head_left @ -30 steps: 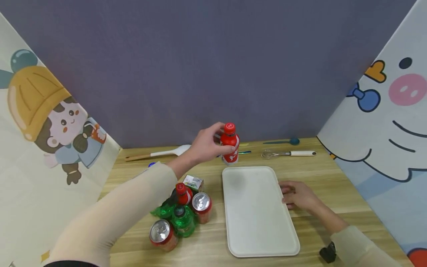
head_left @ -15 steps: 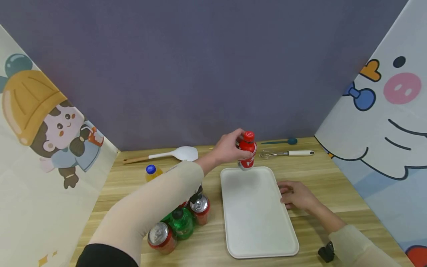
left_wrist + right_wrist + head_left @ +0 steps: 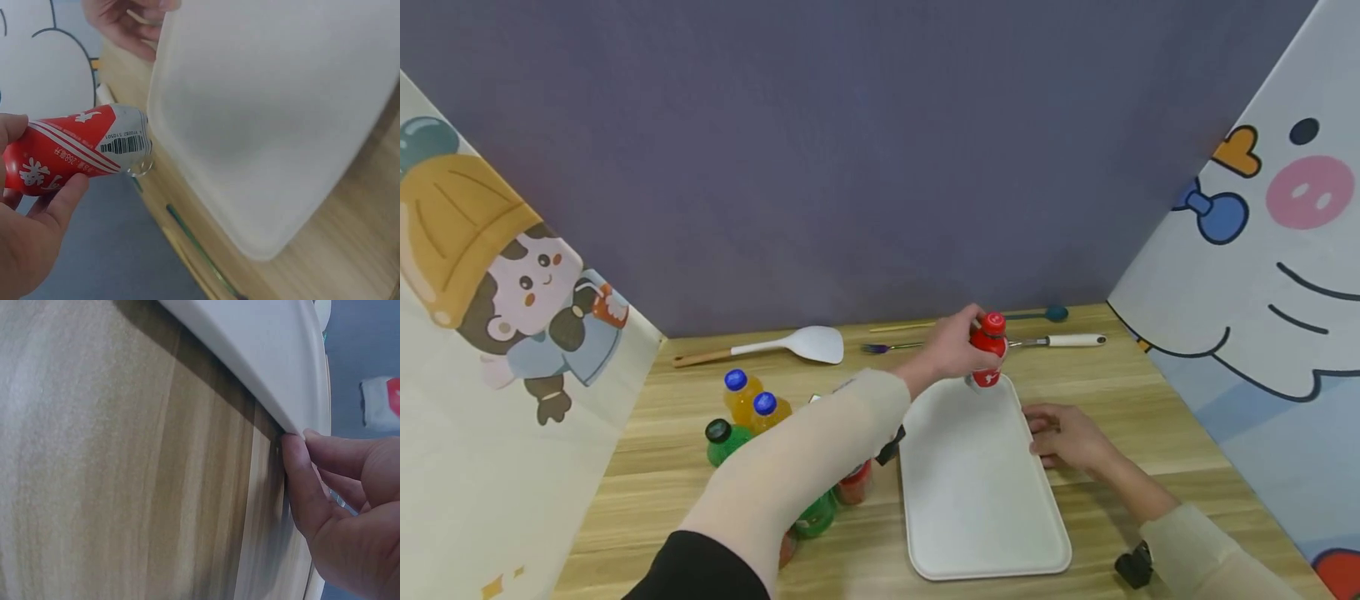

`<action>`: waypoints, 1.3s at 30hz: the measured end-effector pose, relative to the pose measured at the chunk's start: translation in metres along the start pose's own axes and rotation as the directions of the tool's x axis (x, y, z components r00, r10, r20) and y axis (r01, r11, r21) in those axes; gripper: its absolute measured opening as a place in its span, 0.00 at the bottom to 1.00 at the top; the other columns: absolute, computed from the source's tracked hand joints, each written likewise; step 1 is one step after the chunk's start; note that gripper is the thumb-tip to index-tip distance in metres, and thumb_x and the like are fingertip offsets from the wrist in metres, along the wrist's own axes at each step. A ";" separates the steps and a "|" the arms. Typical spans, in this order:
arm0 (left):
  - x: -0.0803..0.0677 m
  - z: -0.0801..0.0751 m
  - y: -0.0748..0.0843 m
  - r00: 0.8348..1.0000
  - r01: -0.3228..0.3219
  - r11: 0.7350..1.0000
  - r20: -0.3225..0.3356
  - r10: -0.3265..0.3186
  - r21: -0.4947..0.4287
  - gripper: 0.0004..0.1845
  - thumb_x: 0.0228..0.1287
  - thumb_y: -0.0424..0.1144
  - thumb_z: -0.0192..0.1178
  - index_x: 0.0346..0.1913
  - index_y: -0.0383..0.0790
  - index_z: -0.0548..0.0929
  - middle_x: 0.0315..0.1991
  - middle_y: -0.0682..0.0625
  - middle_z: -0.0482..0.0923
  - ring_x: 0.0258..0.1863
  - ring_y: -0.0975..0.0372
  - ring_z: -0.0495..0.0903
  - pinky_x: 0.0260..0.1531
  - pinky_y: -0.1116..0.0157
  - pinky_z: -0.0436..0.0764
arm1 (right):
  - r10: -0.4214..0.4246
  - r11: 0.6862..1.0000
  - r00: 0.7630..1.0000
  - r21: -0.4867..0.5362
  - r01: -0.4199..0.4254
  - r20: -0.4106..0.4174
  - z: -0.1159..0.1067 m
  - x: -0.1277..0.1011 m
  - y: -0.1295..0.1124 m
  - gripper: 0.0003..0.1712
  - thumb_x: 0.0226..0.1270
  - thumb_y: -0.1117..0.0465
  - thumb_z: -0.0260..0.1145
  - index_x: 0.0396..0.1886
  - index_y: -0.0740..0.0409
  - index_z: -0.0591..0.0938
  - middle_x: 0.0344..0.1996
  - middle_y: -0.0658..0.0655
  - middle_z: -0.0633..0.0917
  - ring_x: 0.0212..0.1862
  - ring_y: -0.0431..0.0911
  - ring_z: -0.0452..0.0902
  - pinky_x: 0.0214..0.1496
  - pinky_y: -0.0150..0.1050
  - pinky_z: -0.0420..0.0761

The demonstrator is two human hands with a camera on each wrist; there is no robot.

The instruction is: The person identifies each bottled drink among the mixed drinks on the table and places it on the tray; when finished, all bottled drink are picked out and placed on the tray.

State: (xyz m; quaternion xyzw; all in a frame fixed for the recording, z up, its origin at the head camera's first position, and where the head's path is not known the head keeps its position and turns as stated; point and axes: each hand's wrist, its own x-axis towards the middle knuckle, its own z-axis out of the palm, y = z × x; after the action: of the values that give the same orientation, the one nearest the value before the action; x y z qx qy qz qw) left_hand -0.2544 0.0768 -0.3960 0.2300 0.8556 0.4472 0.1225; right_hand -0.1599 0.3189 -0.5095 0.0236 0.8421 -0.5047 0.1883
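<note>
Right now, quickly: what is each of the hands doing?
Left hand: closed around the small red plastic bottle above the far end of the white rectangular tray.
Right hand: holding nothing, fingertips against the tray's right edge.

We see a matt white plastic tray (image 3: 977,492), a wood-grain table (image 3: 647,467), and a bottle (image 3: 988,350) with a glossy label.

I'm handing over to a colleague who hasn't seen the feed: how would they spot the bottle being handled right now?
Find the white tray in the middle of the wooden table. At its far right corner, the left hand grips a small red bottle. It alone is red-capped with a red-and-white label, apart from the drinks left of the tray.
</note>
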 end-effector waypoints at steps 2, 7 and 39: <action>0.002 0.008 0.000 1.000 0.014 1.000 -0.009 -0.014 0.021 0.30 0.60 0.43 0.74 0.62 0.47 0.73 0.51 0.52 0.81 0.43 0.64 0.80 0.40 0.67 0.83 | 0.002 1.000 1.000 0.003 -0.002 0.004 0.000 0.000 -0.001 0.35 0.64 0.72 0.67 0.72 0.69 0.70 0.53 0.68 0.82 0.43 0.51 0.86 0.40 0.46 0.90; 0.008 0.024 0.003 0.998 0.047 0.996 -0.050 -0.043 0.070 0.31 0.59 0.44 0.74 0.64 0.47 0.73 0.51 0.53 0.81 0.42 0.65 0.79 0.39 0.70 0.82 | -0.007 1.000 1.000 0.002 0.007 0.009 -0.001 0.000 -0.002 0.35 0.65 0.72 0.67 0.72 0.69 0.70 0.53 0.68 0.82 0.43 0.51 0.86 0.40 0.46 0.90; 0.025 0.060 -0.005 0.989 0.132 0.984 -0.076 -0.124 0.122 0.31 0.58 0.43 0.76 0.62 0.48 0.74 0.53 0.54 0.82 0.45 0.64 0.80 0.44 0.69 0.81 | -0.038 0.988 0.999 -0.152 0.042 0.030 -0.002 -0.006 -0.007 0.36 0.63 0.71 0.70 0.71 0.71 0.70 0.49 0.63 0.83 0.40 0.49 0.83 0.40 0.41 0.89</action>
State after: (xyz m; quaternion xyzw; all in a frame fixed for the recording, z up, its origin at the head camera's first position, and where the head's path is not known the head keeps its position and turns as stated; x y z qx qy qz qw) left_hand -0.2532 0.1294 -0.4344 0.1663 0.8990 0.3907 0.1067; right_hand -0.1570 0.3182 -0.5004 -0.0147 0.8759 -0.4429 0.1907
